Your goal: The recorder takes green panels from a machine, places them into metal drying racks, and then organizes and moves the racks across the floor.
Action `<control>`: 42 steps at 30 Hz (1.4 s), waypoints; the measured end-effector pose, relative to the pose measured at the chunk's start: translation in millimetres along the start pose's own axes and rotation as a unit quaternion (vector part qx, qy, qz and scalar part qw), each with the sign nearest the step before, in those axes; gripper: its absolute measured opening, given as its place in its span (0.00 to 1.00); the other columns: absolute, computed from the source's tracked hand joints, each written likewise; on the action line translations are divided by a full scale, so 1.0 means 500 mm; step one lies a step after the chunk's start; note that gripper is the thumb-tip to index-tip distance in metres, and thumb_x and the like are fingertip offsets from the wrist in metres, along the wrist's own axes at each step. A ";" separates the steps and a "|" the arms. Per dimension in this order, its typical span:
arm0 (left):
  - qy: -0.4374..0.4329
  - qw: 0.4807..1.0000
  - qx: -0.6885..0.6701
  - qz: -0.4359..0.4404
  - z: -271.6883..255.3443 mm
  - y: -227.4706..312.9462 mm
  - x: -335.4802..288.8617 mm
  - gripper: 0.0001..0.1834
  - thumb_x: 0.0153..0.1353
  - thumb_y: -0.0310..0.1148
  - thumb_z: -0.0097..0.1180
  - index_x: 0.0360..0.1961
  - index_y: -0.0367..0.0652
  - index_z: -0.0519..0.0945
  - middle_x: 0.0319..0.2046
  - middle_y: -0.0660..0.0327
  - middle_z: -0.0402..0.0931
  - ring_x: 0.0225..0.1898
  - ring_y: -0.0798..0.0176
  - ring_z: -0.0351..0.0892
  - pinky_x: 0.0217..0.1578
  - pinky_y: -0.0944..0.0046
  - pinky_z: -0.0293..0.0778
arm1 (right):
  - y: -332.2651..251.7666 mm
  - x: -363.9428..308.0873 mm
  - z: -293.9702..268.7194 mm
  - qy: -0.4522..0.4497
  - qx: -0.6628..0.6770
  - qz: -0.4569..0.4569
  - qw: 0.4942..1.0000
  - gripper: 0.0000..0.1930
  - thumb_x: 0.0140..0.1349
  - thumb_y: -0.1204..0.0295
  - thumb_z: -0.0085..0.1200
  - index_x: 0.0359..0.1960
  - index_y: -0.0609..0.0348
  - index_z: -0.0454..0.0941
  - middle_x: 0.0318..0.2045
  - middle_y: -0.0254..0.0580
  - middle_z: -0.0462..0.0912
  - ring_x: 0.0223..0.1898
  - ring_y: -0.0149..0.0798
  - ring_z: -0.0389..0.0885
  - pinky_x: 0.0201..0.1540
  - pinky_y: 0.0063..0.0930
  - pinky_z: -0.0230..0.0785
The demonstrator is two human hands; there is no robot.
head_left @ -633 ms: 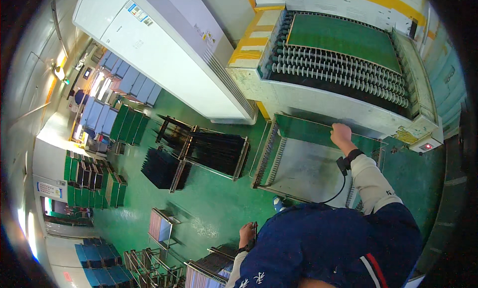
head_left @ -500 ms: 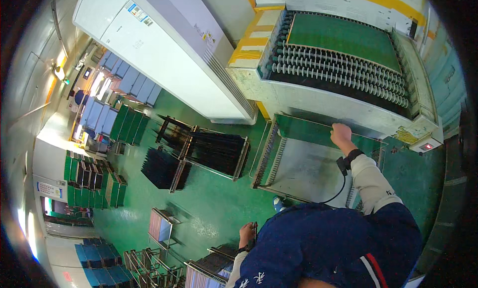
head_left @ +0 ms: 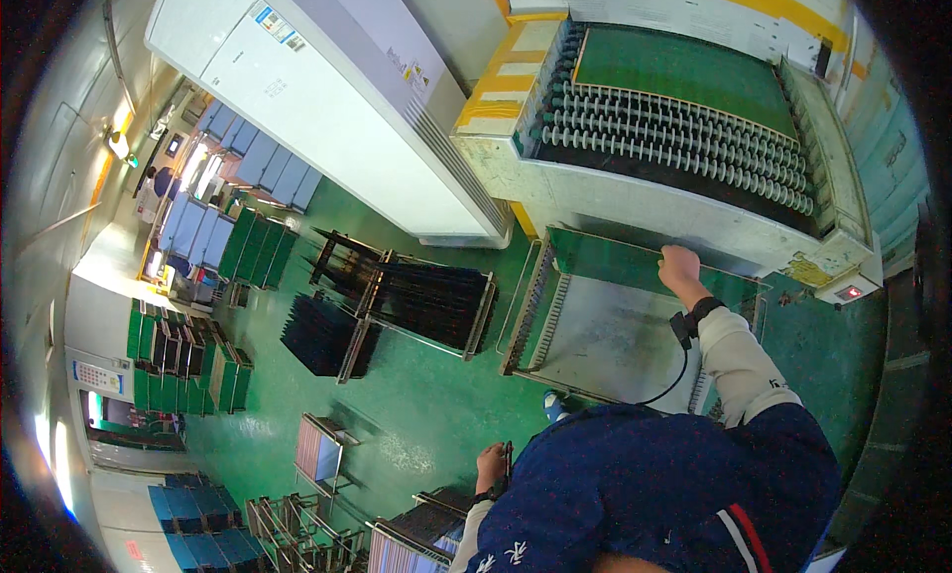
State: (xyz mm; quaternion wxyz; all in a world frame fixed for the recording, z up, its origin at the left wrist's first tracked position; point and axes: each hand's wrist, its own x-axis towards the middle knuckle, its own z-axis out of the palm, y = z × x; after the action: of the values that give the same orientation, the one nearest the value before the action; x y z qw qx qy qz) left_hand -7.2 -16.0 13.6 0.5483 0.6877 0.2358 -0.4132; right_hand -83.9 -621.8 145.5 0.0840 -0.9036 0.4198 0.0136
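Observation:
My right hand [head_left: 680, 269], its fingers curled closed, is at the far rail of a wire rack [head_left: 531, 310] in front of the roller machine. The rail seems to be in its grip, though the fingertips are hidden. A pale grey panel [head_left: 620, 335] shows inside the rack, between toothed side bars. Low in the view, my left hand [head_left: 491, 466] is closed beside my body. A thin dark thing shows at its fingers, too small to name. Nearby stands a rack of dark panels [head_left: 436, 523].
On the white roller conveyor [head_left: 674, 152] lies a green panel [head_left: 679, 72]. A tall white cabinet unit [head_left: 327, 97] stands left of it. Racks of black panels [head_left: 426, 300] occupy the green floor, with a small rack [head_left: 319, 449] nearer. Stacked green panels [head_left: 188, 360] line the left side.
A person far off at the left has shifted and appears more upright. My hands and the rack are where they were.

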 end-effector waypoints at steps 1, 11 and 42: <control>-0.002 1.000 0.001 0.001 -0.008 -0.010 0.015 0.15 0.58 0.32 0.54 0.44 0.34 0.77 0.39 0.55 0.81 0.35 0.58 0.81 0.31 0.63 0.75 | 0.003 -0.001 -0.002 0.001 0.000 0.002 1.000 0.11 0.53 0.64 0.56 0.33 0.56 0.80 0.36 0.47 0.81 0.41 0.50 0.80 0.42 0.43 0.73; -0.002 0.895 0.394 0.207 -0.035 -0.034 0.041 0.13 0.55 0.36 0.56 0.40 0.43 0.81 0.38 0.57 0.81 0.39 0.56 0.80 0.40 0.61 0.75 | 0.003 0.013 -0.038 -0.011 0.008 -0.130 0.991 0.10 0.50 0.64 0.57 0.30 0.57 0.79 0.31 0.51 0.80 0.38 0.55 0.78 0.40 0.49 0.70; 0.006 0.998 0.056 -0.018 -0.005 0.035 0.058 0.11 0.51 0.28 0.54 0.38 0.40 0.79 0.38 0.51 0.79 0.35 0.54 0.80 0.31 0.57 0.75 | 0.038 -0.036 -0.201 0.038 0.920 0.113 0.372 0.07 0.59 0.72 0.57 0.35 0.58 0.73 0.32 0.37 0.78 0.34 0.38 0.77 0.40 0.32 0.74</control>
State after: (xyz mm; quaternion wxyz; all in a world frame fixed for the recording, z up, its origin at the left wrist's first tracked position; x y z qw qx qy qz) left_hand 23.2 -22.4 -0.2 0.5000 0.7156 0.2275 -0.4315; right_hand -114.7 -636.8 243.6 0.8452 -0.2122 0.2746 -0.4064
